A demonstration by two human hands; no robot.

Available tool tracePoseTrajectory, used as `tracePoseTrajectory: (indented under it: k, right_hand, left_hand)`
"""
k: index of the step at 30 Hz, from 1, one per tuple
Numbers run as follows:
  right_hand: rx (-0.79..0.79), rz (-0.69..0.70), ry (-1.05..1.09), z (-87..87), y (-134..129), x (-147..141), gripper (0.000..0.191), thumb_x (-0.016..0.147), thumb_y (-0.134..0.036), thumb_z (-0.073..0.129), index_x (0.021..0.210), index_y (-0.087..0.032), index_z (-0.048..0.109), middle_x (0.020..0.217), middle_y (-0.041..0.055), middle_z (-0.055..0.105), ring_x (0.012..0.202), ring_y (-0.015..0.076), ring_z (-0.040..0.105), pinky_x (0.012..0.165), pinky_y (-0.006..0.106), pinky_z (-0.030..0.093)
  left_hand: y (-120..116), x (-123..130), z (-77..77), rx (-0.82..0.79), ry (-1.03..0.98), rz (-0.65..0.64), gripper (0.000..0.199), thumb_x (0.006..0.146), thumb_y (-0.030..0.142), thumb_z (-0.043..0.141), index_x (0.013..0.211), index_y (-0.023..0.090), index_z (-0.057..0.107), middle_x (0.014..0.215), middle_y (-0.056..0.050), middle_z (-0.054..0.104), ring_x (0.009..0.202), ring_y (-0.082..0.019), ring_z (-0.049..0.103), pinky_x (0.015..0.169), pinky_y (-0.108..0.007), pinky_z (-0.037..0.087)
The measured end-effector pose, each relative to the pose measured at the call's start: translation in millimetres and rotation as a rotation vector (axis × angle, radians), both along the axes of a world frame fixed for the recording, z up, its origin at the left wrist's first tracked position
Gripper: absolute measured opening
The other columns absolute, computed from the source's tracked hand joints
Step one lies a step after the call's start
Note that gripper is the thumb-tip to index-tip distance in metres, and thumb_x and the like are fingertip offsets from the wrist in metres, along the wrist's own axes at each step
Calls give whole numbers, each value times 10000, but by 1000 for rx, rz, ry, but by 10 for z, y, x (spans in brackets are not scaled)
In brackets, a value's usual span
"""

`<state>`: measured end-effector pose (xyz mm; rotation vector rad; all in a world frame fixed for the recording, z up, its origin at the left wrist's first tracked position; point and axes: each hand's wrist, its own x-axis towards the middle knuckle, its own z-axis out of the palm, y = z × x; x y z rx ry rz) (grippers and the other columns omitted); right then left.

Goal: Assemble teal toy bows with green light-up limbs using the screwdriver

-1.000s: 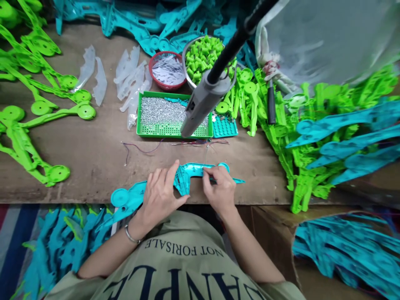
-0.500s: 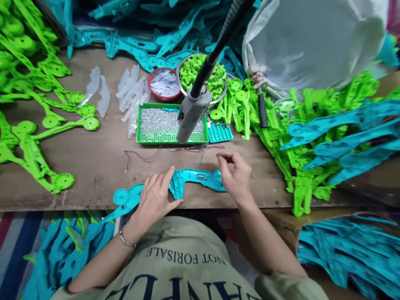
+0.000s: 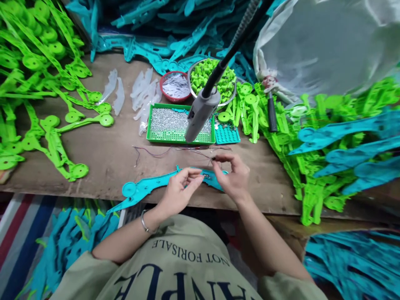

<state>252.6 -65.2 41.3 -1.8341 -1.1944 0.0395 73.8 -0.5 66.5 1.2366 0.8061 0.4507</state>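
Note:
A long blue plastic shell lies across the bench in front of me, with a small metallic coil-like piece set in its right part. Over the shell's middle is my left hand, its thumb and fingertips drawn together. Whatever they may hold is too small to make out. My right hand, above the shell's right end, pinches a small dark part between thumb and forefinger. Thin wires run up to that part from the left. The hands hide some of the shell.
Behind the shell stand a green tray of small metal pieces, a blue tray, a red basket and a bowl of green parts. A grey-headed gooseneck hangs overhead. Green parts pile at both sides.
My left hand has moved right along the shell, going from flat to fingers drawn together. My right hand now shows a small dark part at its fingertips. The view has shifted left.

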Motion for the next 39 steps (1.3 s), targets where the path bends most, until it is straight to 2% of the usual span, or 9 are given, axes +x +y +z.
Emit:
tracePoseTrajectory:
  k: [3,6,11,14,17,21,28,34,39]
  right_hand:
    - [66,86,-110,65,-209,-194,174,845,-188,685,994,-272,653,868,20,779,764,200,756,713,349,625]
    - [73,88,-149,40,-333,-328,235,852,-167,685,1049,-286,636,882,23,781,768,213,769,725,373,646]
    - [112,93,34,-76,-442,-451,330,869,-163,701,1162,-272,598,967,37,780,855,208,780,787,374,660]
    - [154,38,121,-126,-472,-511,408,860,-167,733,1225,-263,579,990,46,773,861,214,784,794,388,669]
    - [222,3,-77,-126,-463,-552,506,835,-128,759,1275,-292,573,966,24,787,804,215,791,749,369,679]
    - [258,60,-240,-95,-428,-570,586,833,-62,735,1332,-316,564,953,15,807,806,219,797,726,356,683]
    - [288,69,-383,-144,-421,-564,523,813,-36,736,1232,-320,607,891,10,797,798,223,795,691,375,691]
    - [226,7,50,-145,-485,-612,433,823,-135,756,1201,-281,603,968,46,765,845,227,775,781,429,672]
    - [177,-38,296,-107,-504,-677,339,841,-163,746,1133,-248,597,906,33,759,798,192,767,759,350,661]
  left_hand:
    - [-60,153,-17,-364,-146,136,376,823,418,799,1075,181,650,908,-41,754,792,-136,691,760,-265,533]
    - [-83,219,-46,-535,-205,239,496,702,359,901,1037,185,580,829,8,734,735,-109,679,747,-245,519]
    - [-91,214,-74,-492,-222,263,593,641,312,929,1042,186,512,735,41,713,669,-104,663,697,-239,505]
    - [-113,213,-85,-442,-198,286,587,642,321,920,1026,190,495,708,49,708,644,-101,653,678,-234,492]
    - [-156,231,-94,-414,-153,325,552,651,307,904,1007,193,498,704,54,703,637,-96,648,678,-230,480]
    - [-217,260,-107,-440,-137,383,537,639,297,897,976,198,490,670,64,681,626,-93,635,663,-217,456]
    - [-266,281,-111,-512,-127,407,516,625,257,875,940,207,470,637,77,662,587,-83,612,632,-215,425]
    - [-275,270,-98,-504,-150,398,559,619,303,903,967,206,477,640,69,666,586,-94,618,630,-221,442]
    - [-317,250,-109,-474,-150,387,540,626,292,901,961,205,488,665,52,684,641,-107,652,691,-241,487]
